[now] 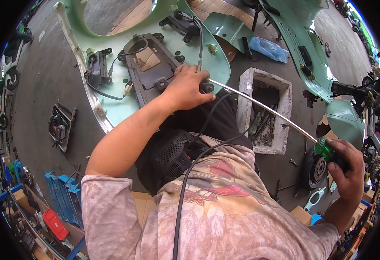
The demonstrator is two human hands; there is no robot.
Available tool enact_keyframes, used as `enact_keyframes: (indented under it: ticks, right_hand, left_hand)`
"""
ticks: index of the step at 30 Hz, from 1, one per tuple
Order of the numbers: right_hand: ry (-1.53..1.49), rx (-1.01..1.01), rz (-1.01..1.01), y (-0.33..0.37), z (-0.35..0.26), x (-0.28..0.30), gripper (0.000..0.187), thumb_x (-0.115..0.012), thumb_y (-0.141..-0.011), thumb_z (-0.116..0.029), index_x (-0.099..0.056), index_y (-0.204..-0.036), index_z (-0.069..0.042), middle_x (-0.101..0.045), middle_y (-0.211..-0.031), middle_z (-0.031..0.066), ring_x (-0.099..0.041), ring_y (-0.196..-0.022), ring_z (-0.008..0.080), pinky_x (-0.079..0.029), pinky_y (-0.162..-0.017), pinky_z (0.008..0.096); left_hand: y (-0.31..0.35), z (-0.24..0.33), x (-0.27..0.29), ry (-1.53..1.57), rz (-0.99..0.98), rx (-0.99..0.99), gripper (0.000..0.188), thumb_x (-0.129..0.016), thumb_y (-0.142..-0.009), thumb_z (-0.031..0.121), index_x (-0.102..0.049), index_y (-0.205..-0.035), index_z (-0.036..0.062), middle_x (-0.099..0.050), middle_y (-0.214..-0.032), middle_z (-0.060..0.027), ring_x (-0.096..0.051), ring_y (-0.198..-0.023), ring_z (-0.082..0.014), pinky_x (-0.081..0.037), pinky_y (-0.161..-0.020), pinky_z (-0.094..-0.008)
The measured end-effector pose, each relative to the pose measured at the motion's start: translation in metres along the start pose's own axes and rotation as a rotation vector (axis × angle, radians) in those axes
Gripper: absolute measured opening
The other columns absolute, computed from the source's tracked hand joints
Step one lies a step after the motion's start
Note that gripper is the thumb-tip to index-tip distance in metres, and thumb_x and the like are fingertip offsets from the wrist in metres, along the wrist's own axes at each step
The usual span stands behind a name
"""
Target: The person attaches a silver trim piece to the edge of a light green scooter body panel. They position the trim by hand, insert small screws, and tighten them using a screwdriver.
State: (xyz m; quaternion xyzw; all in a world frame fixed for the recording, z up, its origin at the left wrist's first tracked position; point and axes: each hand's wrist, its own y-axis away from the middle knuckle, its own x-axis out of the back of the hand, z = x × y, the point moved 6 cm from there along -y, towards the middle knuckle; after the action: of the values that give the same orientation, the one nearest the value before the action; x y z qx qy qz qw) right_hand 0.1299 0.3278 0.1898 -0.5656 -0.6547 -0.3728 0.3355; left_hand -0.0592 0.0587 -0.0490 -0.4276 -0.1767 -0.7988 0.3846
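Observation:
My right hand (348,162) is wrapped round the green and black handle (324,148) of a long screwdriver (268,109). Its bare metal shaft runs up and left, and the tip disappears beside my left hand (190,86). That hand's fingers are bent down at the edge of a black plastic frame (140,69); whatever they pinch is hidden beneath them. The frame lies on a large pale green scooter panel (120,117). Black brackets with cables sit on both sides of it, one bracket (99,67) at the left and another bracket (183,25) at the upper right.
A worn white foam box (244,112) with dark parts inside stands right of my legs. Beyond it are a blue plastic bag (268,49) and another green scooter body (296,47). A lamp-like part (62,125) lies on the left floor. A black cable (185,182) crosses my shirt.

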Motion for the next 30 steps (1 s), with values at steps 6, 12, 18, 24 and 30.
enact_keyframes:
  ticks: [6, 12, 18, 24, 30]
  right_hand:
    - [0.084, -0.012, 0.004, 0.011, 0.004, -0.009, 0.043, -0.07, -0.076, -0.025, -0.07, -0.111, 0.001, -0.068, -0.098, 0.0162, -0.063, -0.08, 0.0257, -0.048, -0.072, 0.0328]
    - [0.021, -0.01, -0.009, 0.017, 0.0, -0.015, 0.042, -0.069, -0.076, -0.02, -0.069, -0.111, 0.002, -0.067, -0.096, 0.0159, -0.063, -0.075, 0.0221, -0.049, -0.068, 0.0298]
    - [0.019, -0.021, -0.009, 0.017, -0.004, -0.02, 0.042, -0.068, -0.075, -0.016, -0.069, -0.111, 0.003, -0.067, -0.096, 0.0164, -0.064, -0.075, 0.0227, -0.049, -0.069, 0.03]
    - [0.005, -0.043, -0.003, 0.021, -0.004, -0.02, 0.041, -0.067, -0.073, -0.014, -0.069, -0.11, 0.003, -0.067, -0.096, 0.0167, -0.064, -0.075, 0.0238, -0.049, -0.069, 0.0303]
    - [0.256, -0.118, -0.048, 0.02, -0.024, -0.015, 0.045, -0.067, -0.074, -0.015, -0.066, -0.117, -0.001, -0.066, -0.1, 0.0156, -0.063, -0.089, 0.0299, -0.048, -0.082, 0.0359]
  left_hand:
    - [-0.001, -0.001, -0.01, -0.001, 0.03, 0.018, 0.049, -0.073, -0.078, 0.042, -0.063, -0.111, 0.0075, -0.062, -0.106, -0.0188, -0.048, -0.113, -0.0398, -0.025, -0.111, -0.0479]
    - [-0.002, 0.001, -0.009, -0.029, 0.015, 0.037, 0.047, -0.07, -0.08, 0.041, -0.062, -0.111, 0.007, -0.061, -0.104, -0.0198, -0.048, -0.112, -0.0388, -0.024, -0.11, -0.0472]
    - [-0.003, 0.001, -0.009, -0.041, 0.002, 0.031, 0.048, -0.071, -0.079, 0.041, -0.063, -0.11, 0.0061, -0.06, -0.099, -0.0187, -0.048, -0.108, -0.0364, -0.028, -0.104, -0.0446]
    - [-0.006, 0.006, -0.01, -0.019, 0.007, 0.036, 0.041, -0.07, -0.079, 0.038, -0.063, -0.104, 0.0064, -0.061, -0.1, -0.0197, -0.05, -0.109, -0.0384, -0.024, -0.109, -0.0478]
    - [-0.004, -0.001, -0.013, -0.027, 0.031, 0.018, 0.043, -0.07, -0.079, 0.04, -0.064, -0.106, 0.008, -0.061, -0.105, -0.021, -0.048, -0.114, -0.0398, -0.023, -0.11, -0.0507]
